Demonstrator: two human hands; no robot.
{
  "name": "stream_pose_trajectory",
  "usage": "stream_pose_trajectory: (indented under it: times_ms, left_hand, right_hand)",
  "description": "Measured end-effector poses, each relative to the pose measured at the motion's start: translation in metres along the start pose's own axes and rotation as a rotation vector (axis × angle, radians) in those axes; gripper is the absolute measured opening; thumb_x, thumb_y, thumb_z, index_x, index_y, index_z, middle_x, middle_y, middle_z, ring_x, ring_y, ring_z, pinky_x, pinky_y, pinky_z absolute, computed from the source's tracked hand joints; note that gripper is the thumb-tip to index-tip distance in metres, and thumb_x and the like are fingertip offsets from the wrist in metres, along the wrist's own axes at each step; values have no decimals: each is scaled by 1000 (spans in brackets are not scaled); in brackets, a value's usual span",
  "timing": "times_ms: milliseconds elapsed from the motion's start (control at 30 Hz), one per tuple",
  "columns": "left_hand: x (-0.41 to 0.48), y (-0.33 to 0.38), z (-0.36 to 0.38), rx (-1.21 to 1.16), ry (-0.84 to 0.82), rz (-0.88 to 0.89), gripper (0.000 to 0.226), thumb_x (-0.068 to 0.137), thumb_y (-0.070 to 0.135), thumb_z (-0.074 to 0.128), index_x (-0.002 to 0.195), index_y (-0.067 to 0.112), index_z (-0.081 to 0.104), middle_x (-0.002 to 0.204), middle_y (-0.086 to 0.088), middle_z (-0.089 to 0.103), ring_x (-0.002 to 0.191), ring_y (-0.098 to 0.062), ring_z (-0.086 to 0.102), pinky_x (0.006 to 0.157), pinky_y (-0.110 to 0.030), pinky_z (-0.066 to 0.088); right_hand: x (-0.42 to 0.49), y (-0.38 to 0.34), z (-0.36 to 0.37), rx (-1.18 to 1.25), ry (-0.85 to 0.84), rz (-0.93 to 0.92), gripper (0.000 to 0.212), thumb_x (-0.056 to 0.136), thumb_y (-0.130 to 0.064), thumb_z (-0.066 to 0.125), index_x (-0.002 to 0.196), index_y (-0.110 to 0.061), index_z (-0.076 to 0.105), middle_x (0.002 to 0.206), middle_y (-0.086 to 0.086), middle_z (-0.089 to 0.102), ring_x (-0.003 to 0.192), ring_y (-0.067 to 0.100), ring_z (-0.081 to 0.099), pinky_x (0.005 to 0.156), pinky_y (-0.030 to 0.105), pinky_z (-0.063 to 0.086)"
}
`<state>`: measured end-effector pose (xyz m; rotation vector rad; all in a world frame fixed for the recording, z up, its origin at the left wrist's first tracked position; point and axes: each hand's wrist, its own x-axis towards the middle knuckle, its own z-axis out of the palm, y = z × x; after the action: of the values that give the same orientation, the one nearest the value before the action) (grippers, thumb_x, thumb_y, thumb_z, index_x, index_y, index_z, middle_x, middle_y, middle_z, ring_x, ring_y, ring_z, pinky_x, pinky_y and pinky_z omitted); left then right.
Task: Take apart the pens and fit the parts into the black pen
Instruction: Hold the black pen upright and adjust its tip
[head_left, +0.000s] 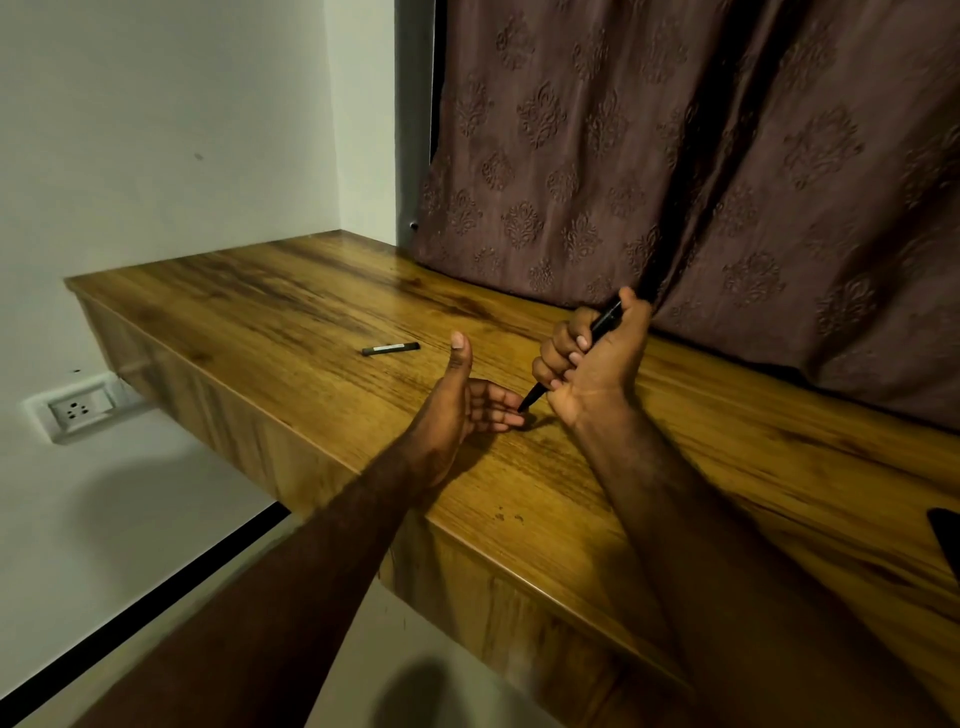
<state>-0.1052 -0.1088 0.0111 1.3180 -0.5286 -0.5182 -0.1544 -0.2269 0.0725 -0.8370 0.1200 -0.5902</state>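
Black pen (605, 321): gripped in right hand (589, 364); left hand (460, 408) open, empty, at its tip. Second pen (390, 348) lies on table (249, 291); disassembly apparently not yet begun.

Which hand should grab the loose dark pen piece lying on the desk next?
Left, probably. The left hand is open, empty and nearer the pen piece on the desk. The right hand grips the black pen, so it is busy.

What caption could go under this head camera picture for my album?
Right hand grips a slim black pen, tip by the open left hand, over a brown wooden table.
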Motion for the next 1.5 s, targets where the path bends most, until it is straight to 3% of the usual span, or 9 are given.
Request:
stream_pose_trajectory:
  times_ms: [1500]
  left_hand:
    - [4,-2,-3,13,-36,-28,102,65,81,16,87,-4,66,84,-21,69,78,-27,70,77,-32,51]
  right_hand:
    - [3,4,-6,23,58,-13,62,92,-57,30,45,-16,30,37,-2,21,34,14,13,44,18,10]
